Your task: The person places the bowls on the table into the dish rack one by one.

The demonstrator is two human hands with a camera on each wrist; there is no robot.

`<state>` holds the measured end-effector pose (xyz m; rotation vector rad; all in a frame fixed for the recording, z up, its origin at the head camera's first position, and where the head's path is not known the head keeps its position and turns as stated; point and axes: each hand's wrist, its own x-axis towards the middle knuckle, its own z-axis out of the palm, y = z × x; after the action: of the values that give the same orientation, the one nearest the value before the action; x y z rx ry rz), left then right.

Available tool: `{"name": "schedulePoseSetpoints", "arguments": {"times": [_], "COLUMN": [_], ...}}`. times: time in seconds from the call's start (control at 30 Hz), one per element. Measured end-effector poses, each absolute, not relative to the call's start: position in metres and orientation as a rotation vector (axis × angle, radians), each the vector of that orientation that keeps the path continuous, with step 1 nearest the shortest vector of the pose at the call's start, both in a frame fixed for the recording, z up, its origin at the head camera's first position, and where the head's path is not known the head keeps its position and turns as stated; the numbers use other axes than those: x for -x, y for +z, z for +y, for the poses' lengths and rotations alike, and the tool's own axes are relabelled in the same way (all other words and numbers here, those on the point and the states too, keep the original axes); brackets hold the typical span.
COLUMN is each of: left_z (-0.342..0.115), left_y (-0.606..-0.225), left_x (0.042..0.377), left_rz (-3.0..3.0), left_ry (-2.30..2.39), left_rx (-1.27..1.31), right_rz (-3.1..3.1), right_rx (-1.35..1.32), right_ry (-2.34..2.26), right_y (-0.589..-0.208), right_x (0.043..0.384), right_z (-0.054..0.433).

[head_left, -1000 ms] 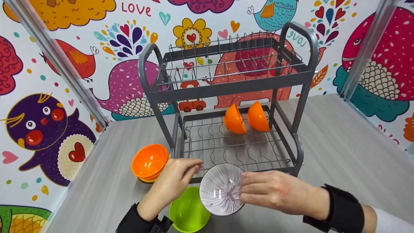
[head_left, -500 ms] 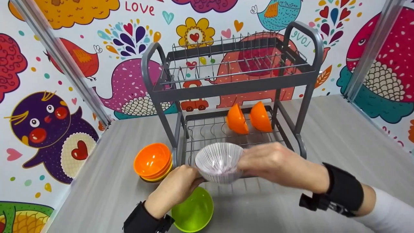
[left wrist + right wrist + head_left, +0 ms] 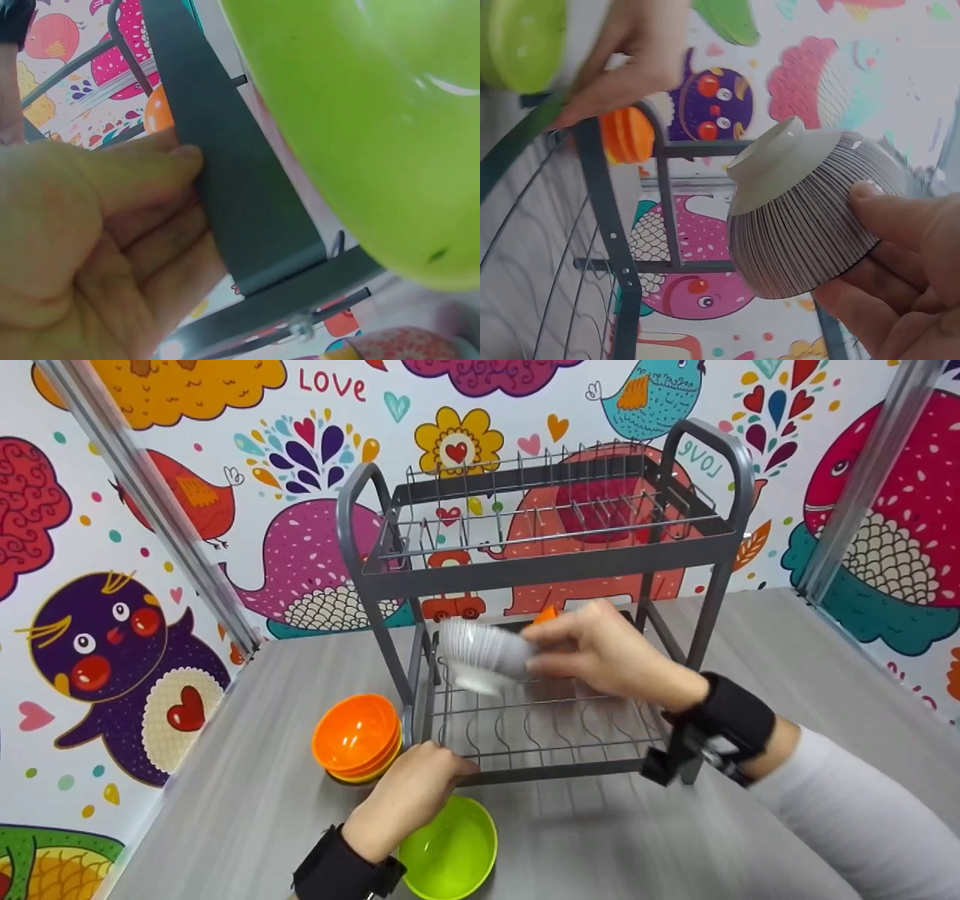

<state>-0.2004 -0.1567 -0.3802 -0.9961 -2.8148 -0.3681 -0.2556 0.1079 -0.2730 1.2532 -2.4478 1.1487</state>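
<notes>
My right hand [image 3: 611, 656] pinches a striped white-and-grey bowl [image 3: 484, 652] by its rim, thumb on one side and fingers on the other. The bowl is tilted, its pale foot [image 3: 769, 150] facing outward in the right wrist view. It hangs between the tiers of a dark grey dish rack [image 3: 547, 562]. My left hand [image 3: 412, 791] grips the front bar [image 3: 225, 165] of the lower tier near its left corner. One orange bowl [image 3: 546, 616] on that tier shows partly; my right hand covers the area beside it.
A stack of orange and yellow bowls [image 3: 356, 735] stands left of the rack. A green bowl [image 3: 450, 851] sits on the table [image 3: 585, 855] in front, below my left hand. The upper wire tier [image 3: 555, 521] overhangs the lower one.
My right hand has carried the striped bowl forward and up, tipping it from facing me to foot outward. My left hand has come down onto the rack's front bar.
</notes>
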Motion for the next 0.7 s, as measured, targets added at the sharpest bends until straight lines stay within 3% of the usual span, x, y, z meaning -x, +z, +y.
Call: {"name": "schedulePoseSetpoints", "arguments": {"times": [0.37, 0.7], "left_z": [-0.158, -0.158], "left_y": [-0.375, -0.376], "left_x": [0.201, 0.202], "left_rz": [-2.887, -2.916], "left_ry": [-0.481, -0.520], "left_rx": [0.978, 0.975], "right_rz": [-2.477, -2.375], "right_rx": [-0.723, -0.349], "right_ry": [2.007, 2.352], "right_y": [-0.285, -0.313], "right_x": [0.300, 0.321], "right_z": [0.082, 0.061]}}
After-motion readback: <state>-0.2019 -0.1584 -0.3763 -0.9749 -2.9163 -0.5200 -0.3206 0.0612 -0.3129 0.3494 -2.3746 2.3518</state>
